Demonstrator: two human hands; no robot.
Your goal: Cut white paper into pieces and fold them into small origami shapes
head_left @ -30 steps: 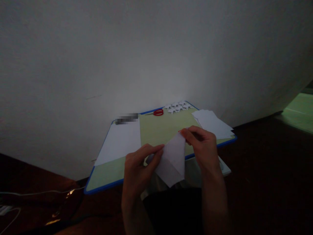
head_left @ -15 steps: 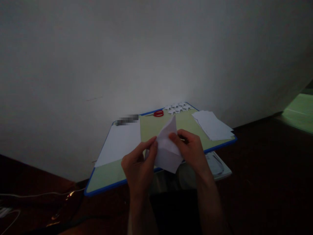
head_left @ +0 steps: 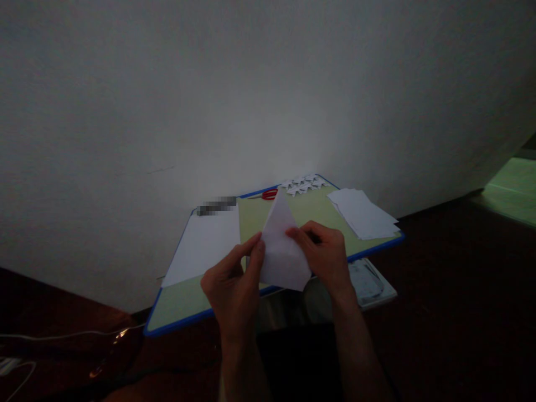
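Observation:
Both hands hold a folded white paper up above the near edge of a small green, blue-rimmed table. The paper stands as a kite shape with its point upward. My left hand pinches its left edge between thumb and fingers. My right hand pinches its right edge the same way. The scene is dim.
On the table lie a white sheet at left, a stack of white papers at right, red scissors and several small folded white pieces at the back. A pale wall rises right behind. Cables lie on the dark floor at left.
The paper has turned from pointing down and right to standing upright with its tip upward. Both hands have moved closer together and slightly forward over the table edge.

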